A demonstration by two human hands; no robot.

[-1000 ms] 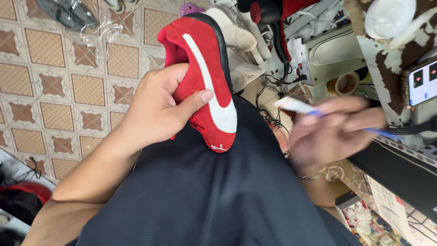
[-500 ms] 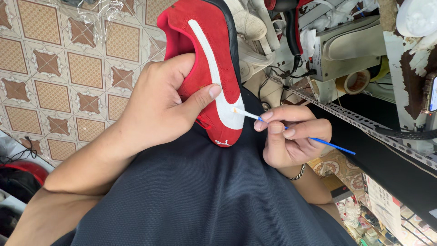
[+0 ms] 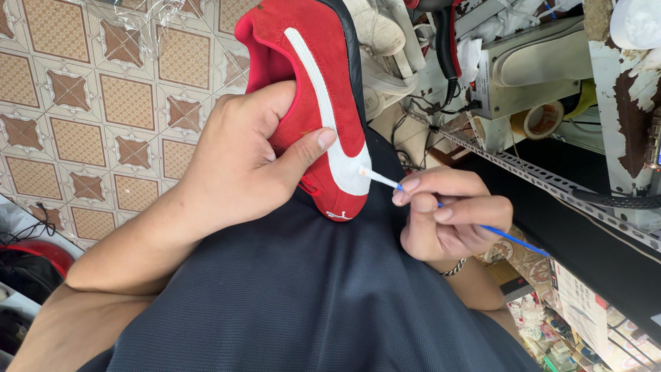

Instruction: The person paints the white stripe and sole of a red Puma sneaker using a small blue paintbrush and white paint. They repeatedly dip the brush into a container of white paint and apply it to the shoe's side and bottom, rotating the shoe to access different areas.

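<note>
The left hand (image 3: 237, 169) is wrapped around a red suede sports shoe with a curved white side stripe (image 3: 313, 89), fingers tucked into the shoe's opening and the thumb laid flat across the red upper just beside the stripe. The shoe rests with its toe end down against the person's lap, which is covered in dark navy fabric (image 3: 310, 303), and its heel points up and away.

The right hand (image 3: 451, 217) is closed in a pinch on a thin blue-handled brush with a white tip (image 3: 385, 180); the tip touches the lower end of the white stripe, while the blue handle runs out behind the knuckles toward the lower right. A beaded bracelet (image 3: 454, 269) circles that wrist.

Beyond the shoe lies a floor of brown and cream patterned tiles (image 3: 103, 103). To the right, 1 roll of tan tape (image 3: 540, 120) sits beside a perforated grey metal shelf rail (image 3: 544, 179), near a pale shoe (image 3: 375, 31) and tangled black cables (image 3: 447, 48).
</note>
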